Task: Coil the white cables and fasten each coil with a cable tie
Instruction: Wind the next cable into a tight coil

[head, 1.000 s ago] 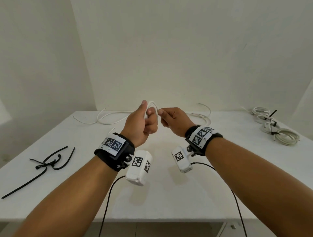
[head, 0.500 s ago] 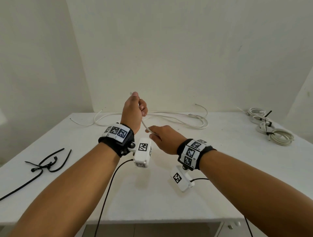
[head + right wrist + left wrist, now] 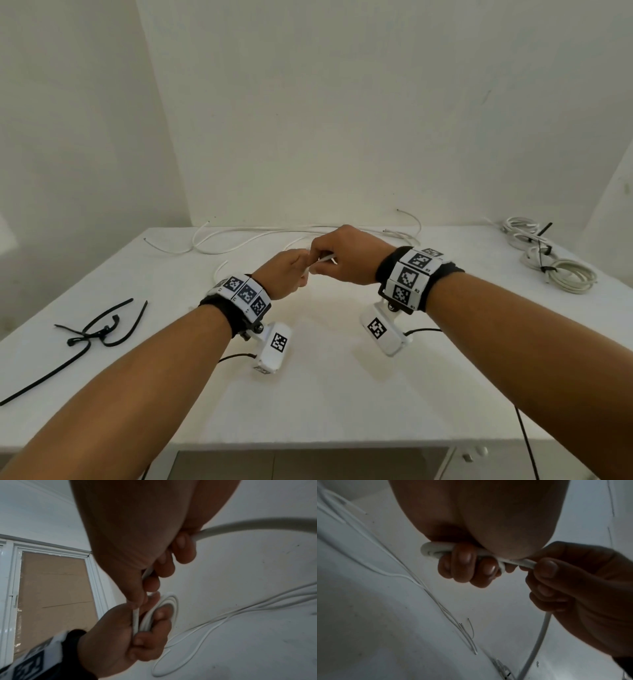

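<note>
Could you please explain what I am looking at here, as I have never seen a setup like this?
No machine here: a person works with two bare hands, wearing one camera on the head and one under each wrist. The wide picture is the head view; the two dim ones look along each hand from below.

The left hand grips a small coil of white cable. The right hand pinches the same cable's free run, feeding it to the coil.

On the white table lie loose white cables at the back, black cable ties on the left, and finished tied coils on the right.
</note>
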`<move>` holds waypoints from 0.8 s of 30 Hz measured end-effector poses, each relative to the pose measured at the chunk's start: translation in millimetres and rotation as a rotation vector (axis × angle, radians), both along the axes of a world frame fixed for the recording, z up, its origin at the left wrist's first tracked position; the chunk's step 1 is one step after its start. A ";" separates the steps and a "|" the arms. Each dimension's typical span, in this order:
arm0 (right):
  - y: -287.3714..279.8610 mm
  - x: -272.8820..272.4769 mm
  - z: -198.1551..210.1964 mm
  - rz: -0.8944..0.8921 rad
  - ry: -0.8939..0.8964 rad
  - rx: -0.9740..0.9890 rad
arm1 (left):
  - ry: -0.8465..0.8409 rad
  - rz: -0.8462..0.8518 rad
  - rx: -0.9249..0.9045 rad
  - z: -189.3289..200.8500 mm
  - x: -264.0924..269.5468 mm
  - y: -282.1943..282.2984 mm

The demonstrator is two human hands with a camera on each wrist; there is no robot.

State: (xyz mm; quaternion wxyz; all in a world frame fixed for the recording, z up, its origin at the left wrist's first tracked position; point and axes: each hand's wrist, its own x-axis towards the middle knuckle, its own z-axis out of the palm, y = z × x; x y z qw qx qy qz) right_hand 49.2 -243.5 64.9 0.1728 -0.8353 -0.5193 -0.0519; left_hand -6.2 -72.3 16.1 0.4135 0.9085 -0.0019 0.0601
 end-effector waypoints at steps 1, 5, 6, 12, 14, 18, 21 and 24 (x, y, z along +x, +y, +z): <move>-0.5 1.5 2.6 0.008 0.006 0.017 | 0.021 -0.007 -0.029 1.3 -3.2 -1.9; -0.4 4.9 11.2 0.013 0.057 0.083 | 0.025 -0.049 -0.167 9.1 -14.7 -7.3; -0.3 5.6 12.7 0.020 0.075 0.093 | 0.022 -0.052 -0.218 9.9 -16.2 -7.0; -5.4 13.9 25.4 -0.018 0.170 0.204 | -0.010 -0.055 -0.367 6.6 -26.4 -3.9; -6.1 16.7 24.8 -0.009 0.202 0.248 | -0.041 -0.071 -0.410 7.7 -29.7 -4.0; -3.5 18.9 16.5 -0.003 0.250 0.394 | -0.073 -0.070 -0.627 17.8 -34.0 -10.1; -3.7 20.3 12.4 -0.007 0.260 0.474 | -0.041 -0.099 -0.772 26.7 -39.4 -14.1; -4.6 21.3 12.0 -0.012 0.239 0.514 | -0.031 -0.143 -0.881 32.7 -44.8 -14.8</move>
